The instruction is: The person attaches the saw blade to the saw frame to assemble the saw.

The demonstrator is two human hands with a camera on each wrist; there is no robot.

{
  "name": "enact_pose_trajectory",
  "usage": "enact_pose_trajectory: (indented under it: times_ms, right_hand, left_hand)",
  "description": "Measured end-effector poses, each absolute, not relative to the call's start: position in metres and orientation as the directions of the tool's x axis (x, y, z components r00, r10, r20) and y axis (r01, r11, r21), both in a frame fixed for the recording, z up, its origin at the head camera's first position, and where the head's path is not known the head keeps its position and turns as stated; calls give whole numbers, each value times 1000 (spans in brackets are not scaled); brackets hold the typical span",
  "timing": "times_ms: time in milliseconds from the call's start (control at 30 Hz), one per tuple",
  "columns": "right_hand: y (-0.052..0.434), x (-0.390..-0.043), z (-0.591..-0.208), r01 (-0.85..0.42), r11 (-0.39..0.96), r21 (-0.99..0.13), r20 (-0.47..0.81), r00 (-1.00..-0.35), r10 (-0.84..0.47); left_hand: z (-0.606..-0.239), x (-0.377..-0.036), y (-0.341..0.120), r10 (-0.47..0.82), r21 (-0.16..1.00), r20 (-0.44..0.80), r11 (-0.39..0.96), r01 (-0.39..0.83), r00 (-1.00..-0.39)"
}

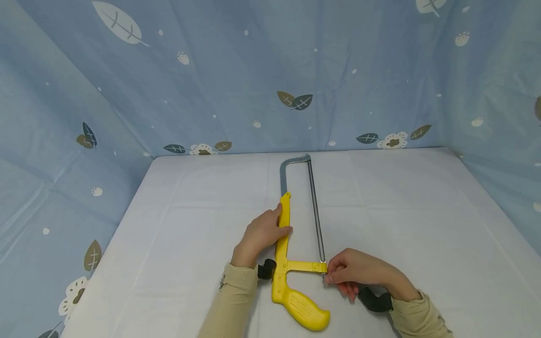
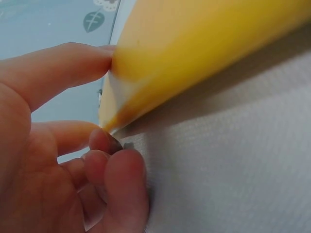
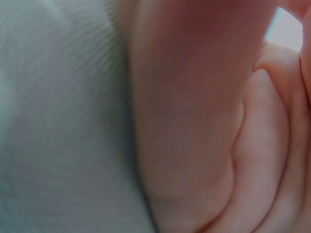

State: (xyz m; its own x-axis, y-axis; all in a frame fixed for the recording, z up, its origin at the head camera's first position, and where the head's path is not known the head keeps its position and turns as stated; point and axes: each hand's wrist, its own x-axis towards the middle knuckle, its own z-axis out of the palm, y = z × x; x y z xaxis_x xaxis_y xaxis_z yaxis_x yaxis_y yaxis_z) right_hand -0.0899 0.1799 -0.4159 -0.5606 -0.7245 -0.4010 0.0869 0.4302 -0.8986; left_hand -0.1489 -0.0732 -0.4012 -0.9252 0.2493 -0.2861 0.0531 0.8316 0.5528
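A hacksaw [image 1: 282,253] with a yellow frame and handle lies flat on the white tabletop, its grey bow pointing away from me. Its thin metal blade [image 1: 316,211] runs along the right side. My left hand [image 1: 262,232] grips the yellow frame above the crossbar; in the left wrist view the thumb and fingers hold the frame's edge [image 2: 194,53]. With thumb and forefinger, my right hand [image 1: 359,267] pinches the small metal wing nut [image 1: 324,278] below the crossbar's right end. Curled fingers [image 3: 262,145] fill much of the right wrist view and hide the nut there.
The white-covered table [image 1: 190,234] extends on both sides of the saw. A blue curtain [image 1: 236,75] with leaf and flower prints stands behind the table and along its sides. Black camera straps [image 1: 375,300] sit at both wrists.
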Motion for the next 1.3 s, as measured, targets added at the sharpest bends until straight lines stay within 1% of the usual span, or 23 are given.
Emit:
enact_pose_trajectory:
  times_ms: [500,867,967,1167,1300]
  right_hand:
    - [180,-90,-416,75,429,-900,-399,-537,-743]
    - [184,-92,-417,92,360,-928,-356,-502,-788]
    - [184,-92,-418,96,356,-930,-354,-504,-788]
    - [183,-92,-416,110,386,-916,-383,-531,-756]
    - [182,-92,-416,120,393,-912,-393,-538,-746]
  left_hand:
    - [-403,-150,-72,242,538,-293,841,50,-925]
    - [-402,-150,-73,250,549,-291,834,52,-923]
    - [-402,-150,-73,253,551,-288,833,57,-924]
    - [-401,-150,-73,256,552,-279,831,63,-926]
    - [-402,-150,-73,258,552,-277,831,66,-926]
